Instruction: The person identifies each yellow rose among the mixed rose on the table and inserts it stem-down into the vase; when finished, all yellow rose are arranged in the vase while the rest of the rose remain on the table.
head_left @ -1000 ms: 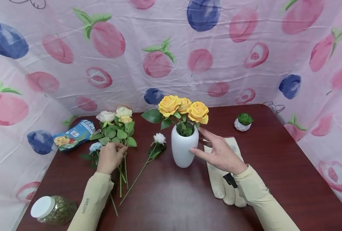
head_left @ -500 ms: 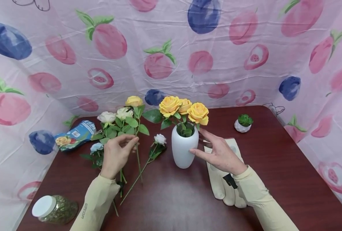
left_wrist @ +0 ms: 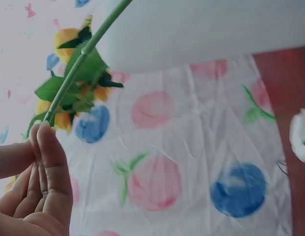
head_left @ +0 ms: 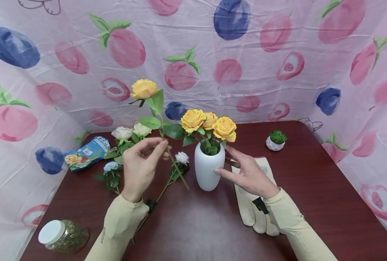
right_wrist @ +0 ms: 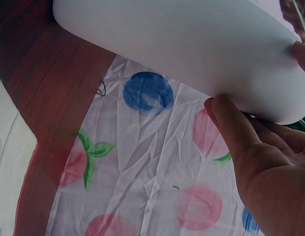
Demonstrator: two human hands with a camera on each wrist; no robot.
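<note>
Between left thumb and fingers, my left hand (head_left: 142, 165) pinches the stem of a yellow rose (head_left: 144, 89). Its stem (left_wrist: 76, 69) slants across the left wrist view, and the lower end reaches down to the right toward the vase. My right hand (head_left: 250, 174) holds the right side of a white vase (head_left: 208, 170), thumb on the front, other fingers at the back near the rim. Out of the vase rise several yellow roses (head_left: 224, 128) with green leaves. In the right wrist view, the right fingertips touch the vase wall (right_wrist: 192, 49).
Pale roses (head_left: 122, 133), a blue flower (head_left: 110, 167) and a white rose (head_left: 182, 158) lie left of the vase. Around them are a blue pouch (head_left: 89, 152) and a white-lidded jar (head_left: 64, 235). Pale gloves (head_left: 260, 217) and a small potted succulent (head_left: 276, 139) are on the right.
My left hand has lifted the yellow rose from the flowers at left and moved it up and right, its stem tilting toward the vase. My right hand stays at the vase.
</note>
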